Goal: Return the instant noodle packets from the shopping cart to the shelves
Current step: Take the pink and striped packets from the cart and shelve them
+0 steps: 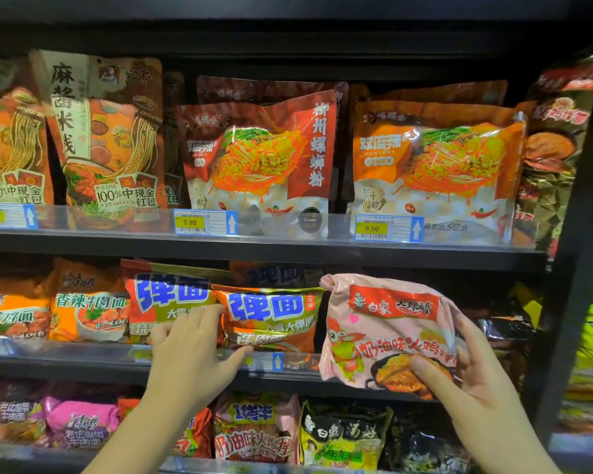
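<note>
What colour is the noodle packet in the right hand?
Pink, with a red label; the noodle packet shows in the head view.

Both forearms are bare, with no sleeve reaching into view. The left hand (194,350) and the right hand (473,381) wear no gloves, rings, watch or bracelet; the fingernails look short and unpainted.

Pink noodle packet (387,330): glossy crinkled plastic film; shelf edge (254,249): dark matt; price strip (288,225): clear shiny plastic

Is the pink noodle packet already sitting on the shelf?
No, the right hand holds the pink noodle packet up in front of the middle shelf, off its surface.
</note>
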A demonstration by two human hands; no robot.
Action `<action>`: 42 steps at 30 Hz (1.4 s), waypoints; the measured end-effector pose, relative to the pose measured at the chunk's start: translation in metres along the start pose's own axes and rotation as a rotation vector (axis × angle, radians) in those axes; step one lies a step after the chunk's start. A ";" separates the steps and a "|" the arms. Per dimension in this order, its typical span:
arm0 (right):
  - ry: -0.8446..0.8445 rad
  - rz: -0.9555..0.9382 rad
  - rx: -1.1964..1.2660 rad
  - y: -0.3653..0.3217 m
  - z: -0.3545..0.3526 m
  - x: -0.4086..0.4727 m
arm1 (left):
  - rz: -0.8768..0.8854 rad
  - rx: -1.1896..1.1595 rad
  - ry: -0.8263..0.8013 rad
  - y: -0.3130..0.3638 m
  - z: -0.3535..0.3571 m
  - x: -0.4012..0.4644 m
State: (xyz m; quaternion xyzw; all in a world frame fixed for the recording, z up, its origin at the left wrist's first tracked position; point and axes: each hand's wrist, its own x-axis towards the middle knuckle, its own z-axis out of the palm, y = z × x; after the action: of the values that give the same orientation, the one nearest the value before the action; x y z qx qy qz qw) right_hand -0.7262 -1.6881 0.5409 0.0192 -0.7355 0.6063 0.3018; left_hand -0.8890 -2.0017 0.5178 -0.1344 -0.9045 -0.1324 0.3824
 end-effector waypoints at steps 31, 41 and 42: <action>0.047 -0.215 -0.610 0.037 -0.015 0.036 | 0.315 -0.585 -0.096 0.151 0.030 -0.012; 0.003 -0.197 -0.795 0.040 -0.009 0.061 | 0.225 -0.415 -0.038 0.165 0.041 -0.001; -0.004 -0.152 -0.793 0.039 -0.009 0.065 | 0.226 -0.392 -0.054 0.166 0.041 0.000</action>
State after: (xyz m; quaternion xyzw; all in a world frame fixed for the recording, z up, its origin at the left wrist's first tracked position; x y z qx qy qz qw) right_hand -0.7909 -1.6476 0.5373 -0.0432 -0.9094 0.2515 0.3284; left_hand -0.8584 -1.8333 0.5125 -0.3099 -0.8507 -0.2583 0.3370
